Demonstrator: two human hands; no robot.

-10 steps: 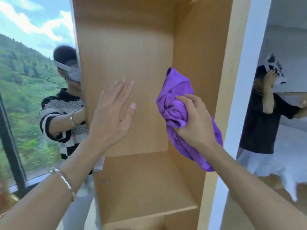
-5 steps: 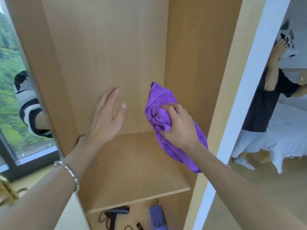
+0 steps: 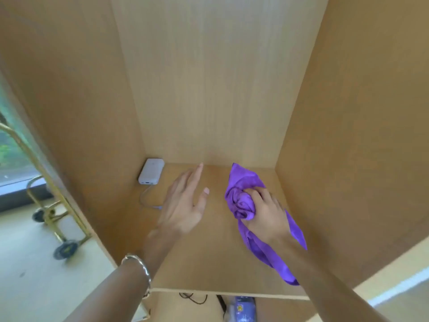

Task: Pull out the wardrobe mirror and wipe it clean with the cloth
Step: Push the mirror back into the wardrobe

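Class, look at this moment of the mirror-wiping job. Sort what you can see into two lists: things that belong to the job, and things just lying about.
Belongs to the job:
purple cloth, bunched in the right hand
left hand, open, holding nothing

Just lying about:
white power bank with its cable, on the shelf
gold trolley outside the wardrobe

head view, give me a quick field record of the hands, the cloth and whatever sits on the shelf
left hand: open, fingers spread above the shelf, holding nothing
right hand: closed around the bunched purple cloth
cloth tail: hangs toward the shelf's front edge
shelf: light wood, inside the open wardrobe
power bank: white, back left corner, cable attached
bracelet: silver, left wrist
mirror: not in view
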